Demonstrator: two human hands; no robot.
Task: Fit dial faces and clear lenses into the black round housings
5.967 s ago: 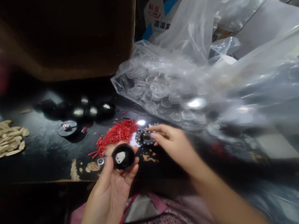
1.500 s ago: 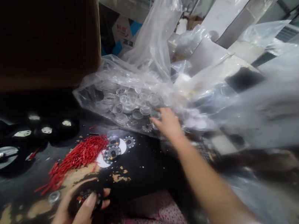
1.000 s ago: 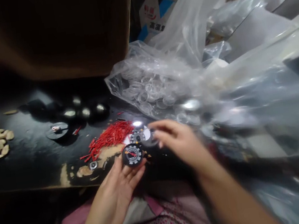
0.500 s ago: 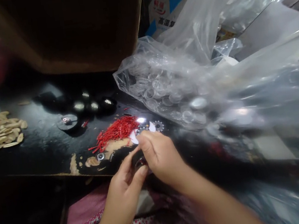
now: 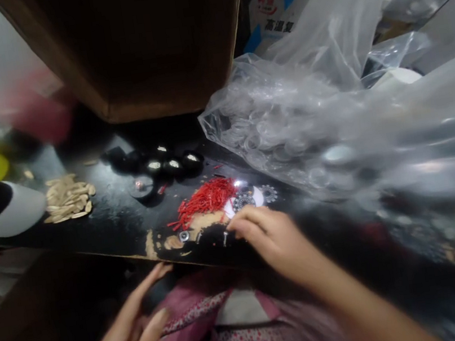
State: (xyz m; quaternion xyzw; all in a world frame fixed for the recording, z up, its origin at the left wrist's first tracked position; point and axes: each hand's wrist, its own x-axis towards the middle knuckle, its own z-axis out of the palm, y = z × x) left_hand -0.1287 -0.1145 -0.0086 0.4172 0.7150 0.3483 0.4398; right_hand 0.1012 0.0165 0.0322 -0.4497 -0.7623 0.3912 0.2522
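Observation:
My left hand (image 5: 127, 333) hangs below the front edge of the black table (image 5: 111, 222), over my pink patterned lap. Its fingers are stretched out and nothing shows in it. My right hand (image 5: 274, 237) rests on the table edge with its fingers curled and pressed together. Their tips touch down beside a small metal pin (image 5: 224, 238). What they pinch, if anything, is hidden. Just beyond lie printed dial faces (image 5: 249, 198) and a pile of red needles (image 5: 208, 196). A small metal washer (image 5: 183, 235) sits left of the pin.
Several black round cases (image 5: 173, 164) and a dark disc with a metal stud (image 5: 141, 186) lie farther back. Pale seeds (image 5: 67, 197) are heaped at the left. A clear bag of round lenses (image 5: 281, 128) fills the right. A cardboard box (image 5: 140, 46) looms behind, and a brown box (image 5: 31, 319) sits low at the left.
Both hands were together on the round black gauge. Now my left hand has dropped down and left, open and without the gauge. My right hand has moved up to the table edge.

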